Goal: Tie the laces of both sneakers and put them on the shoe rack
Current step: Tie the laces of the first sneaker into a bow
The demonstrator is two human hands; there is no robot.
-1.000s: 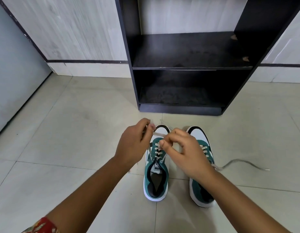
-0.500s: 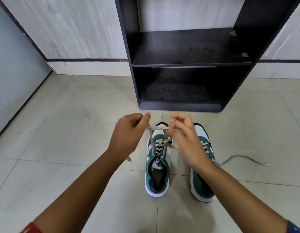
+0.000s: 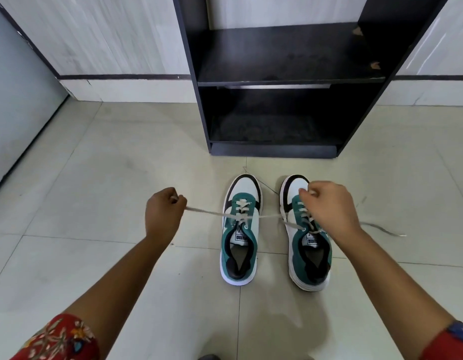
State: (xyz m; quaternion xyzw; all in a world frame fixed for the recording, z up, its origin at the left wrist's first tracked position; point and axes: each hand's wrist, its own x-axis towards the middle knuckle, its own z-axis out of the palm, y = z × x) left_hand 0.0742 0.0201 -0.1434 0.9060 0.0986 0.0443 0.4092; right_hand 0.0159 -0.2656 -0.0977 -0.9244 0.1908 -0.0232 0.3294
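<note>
Two green, white and black sneakers stand side by side on the tiled floor, toes toward the rack. The left sneaker (image 3: 240,237) has its beige lace (image 3: 207,211) pulled taut sideways. My left hand (image 3: 164,215) grips one lace end out to the left of it. My right hand (image 3: 329,206) grips the other end above the right sneaker (image 3: 309,258), hiding part of that shoe's lacing. The right sneaker's own lace (image 3: 381,229) trails loose on the floor to the right. The black shoe rack (image 3: 285,79) stands just beyond the shoes with two bare shelves.
A pale panelled wall (image 3: 108,35) runs behind the rack. A grey door or panel (image 3: 14,100) closes off the left side. Tiled floor (image 3: 95,165) spreads to the left and right of the sneakers.
My hands were close together over the left sneaker. They have drawn apart, left hand going left and right hand going right, stretching the lace tight across the shoe.
</note>
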